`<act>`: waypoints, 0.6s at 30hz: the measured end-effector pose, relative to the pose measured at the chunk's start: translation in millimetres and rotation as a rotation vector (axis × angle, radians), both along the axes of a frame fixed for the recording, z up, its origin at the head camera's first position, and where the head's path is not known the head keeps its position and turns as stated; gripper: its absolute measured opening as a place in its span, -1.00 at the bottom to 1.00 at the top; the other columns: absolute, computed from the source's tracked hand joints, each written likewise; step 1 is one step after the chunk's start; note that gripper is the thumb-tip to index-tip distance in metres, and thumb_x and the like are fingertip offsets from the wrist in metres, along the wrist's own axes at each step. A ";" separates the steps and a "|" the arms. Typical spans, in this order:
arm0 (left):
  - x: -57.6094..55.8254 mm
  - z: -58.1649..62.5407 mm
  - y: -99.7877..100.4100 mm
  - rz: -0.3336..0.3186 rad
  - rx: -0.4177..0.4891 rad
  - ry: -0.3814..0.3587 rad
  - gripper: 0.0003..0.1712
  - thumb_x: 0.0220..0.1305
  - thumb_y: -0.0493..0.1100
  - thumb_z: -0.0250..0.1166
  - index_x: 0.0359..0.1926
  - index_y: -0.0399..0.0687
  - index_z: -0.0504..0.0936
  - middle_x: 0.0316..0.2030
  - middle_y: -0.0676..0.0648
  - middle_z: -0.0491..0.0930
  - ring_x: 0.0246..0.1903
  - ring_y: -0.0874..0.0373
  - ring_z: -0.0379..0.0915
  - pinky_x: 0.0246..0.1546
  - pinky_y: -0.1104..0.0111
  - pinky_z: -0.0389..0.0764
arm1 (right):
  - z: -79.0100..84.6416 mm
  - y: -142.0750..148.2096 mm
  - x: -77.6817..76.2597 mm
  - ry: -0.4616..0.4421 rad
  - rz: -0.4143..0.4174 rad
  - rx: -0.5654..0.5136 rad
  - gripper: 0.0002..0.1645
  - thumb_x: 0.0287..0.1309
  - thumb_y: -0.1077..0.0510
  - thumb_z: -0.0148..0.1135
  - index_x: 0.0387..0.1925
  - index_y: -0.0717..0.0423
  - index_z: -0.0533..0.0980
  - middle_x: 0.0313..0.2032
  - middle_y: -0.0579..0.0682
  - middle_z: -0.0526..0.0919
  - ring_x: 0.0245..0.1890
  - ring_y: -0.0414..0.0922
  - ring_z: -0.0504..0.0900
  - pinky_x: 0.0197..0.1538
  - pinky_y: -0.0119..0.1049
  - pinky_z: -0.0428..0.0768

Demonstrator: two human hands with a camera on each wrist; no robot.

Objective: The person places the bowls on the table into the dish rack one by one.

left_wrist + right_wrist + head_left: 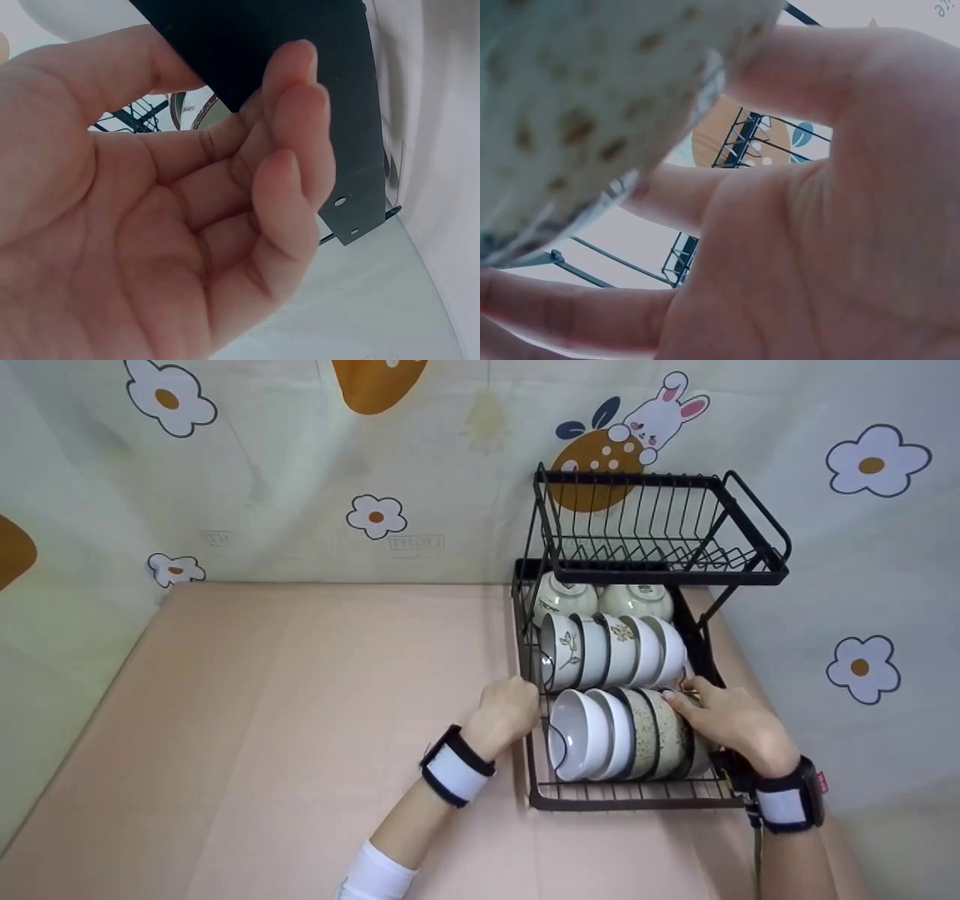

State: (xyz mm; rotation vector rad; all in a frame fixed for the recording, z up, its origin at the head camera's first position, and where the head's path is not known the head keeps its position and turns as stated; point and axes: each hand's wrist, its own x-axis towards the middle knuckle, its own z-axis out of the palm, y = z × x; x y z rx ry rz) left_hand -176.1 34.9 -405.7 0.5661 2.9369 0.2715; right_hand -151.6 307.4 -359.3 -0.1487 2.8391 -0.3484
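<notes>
A black two-tier dish rack [637,804] stands on the right of the table with bowls in its lower tier. On the rack's left side, my left hand [510,709] grips the frame; in the left wrist view its fingers [289,195] curl by the dark flat side panel [300,90]. My right hand [739,724] holds the right end of the front bowl row, thumb over the rims. Close up, a speckled bowl [592,112] hides the tips of the thumb and forefinger. White bowls [579,735] and speckled bowls [667,735] stand on edge in that row.
Behind the front row, more bowls [592,652] stand on edge, some with a leaf or flower print. Two upside-down bowls [637,601] sit at the back under the wire upper tier [645,562]. A pink tabletop [337,675] extends left; a printed cloth [285,472] hangs behind.
</notes>
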 end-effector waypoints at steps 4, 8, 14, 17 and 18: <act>0.3 0.3 -0.3 -0.006 -0.007 0.011 -0.83 0.20 -0.25 0.17 -0.42 -0.18 0.67 -0.36 -0.13 0.70 -0.42 0.06 0.64 -0.53 0.30 0.65 | 0.9 0.3 -0.6 0.024 0.001 -0.003 -0.21 0.33 -0.34 -0.19 0.19 0.24 0.35 -0.05 0.43 0.58 -0.11 0.36 0.57 -0.16 0.17 0.54; -0.1 0.3 0.1 -0.005 -0.028 0.000 -0.82 0.22 -0.22 0.18 -0.41 -0.17 0.68 -0.33 -0.13 0.71 -0.38 0.05 0.65 -0.50 0.29 0.66 | 1.9 -0.8 0.7 0.048 -0.003 -0.002 -0.24 0.33 -0.33 -0.17 0.14 0.24 0.38 -0.08 0.43 0.60 -0.13 0.37 0.58 -0.19 0.19 0.55; -0.5 -0.4 -0.1 -0.006 -0.045 -0.010 -0.82 0.24 -0.21 0.18 -0.39 -0.17 0.68 -0.31 -0.12 0.71 -0.36 0.07 0.64 -0.49 0.31 0.66 | 2.3 -5.2 2.5 0.140 -0.028 0.031 -0.35 0.31 -0.26 -0.05 0.00 0.25 0.45 -0.17 0.45 0.60 -0.22 0.37 0.59 -0.36 0.16 0.54; -1.4 -0.6 -0.4 -0.008 -0.042 -0.015 -0.82 0.25 -0.20 0.18 -0.38 -0.18 0.68 -0.32 -0.12 0.70 -0.38 0.07 0.64 -0.50 0.33 0.65 | 2.7 -8.7 2.9 0.226 -0.037 0.036 -0.48 0.30 -0.16 0.03 -0.12 0.26 0.46 -0.29 0.42 0.61 -0.37 0.29 0.60 -0.48 0.07 0.50; -1.4 -0.6 -0.7 -0.008 -0.042 -0.010 -0.82 0.25 -0.20 0.18 -0.38 -0.18 0.68 -0.32 -0.12 0.71 -0.38 0.07 0.64 -0.50 0.33 0.65 | 2.8 -9.9 2.9 0.257 -0.038 0.031 -0.53 0.29 -0.11 0.05 -0.15 0.26 0.47 -0.33 0.39 0.61 -0.42 0.25 0.60 -0.51 0.04 0.49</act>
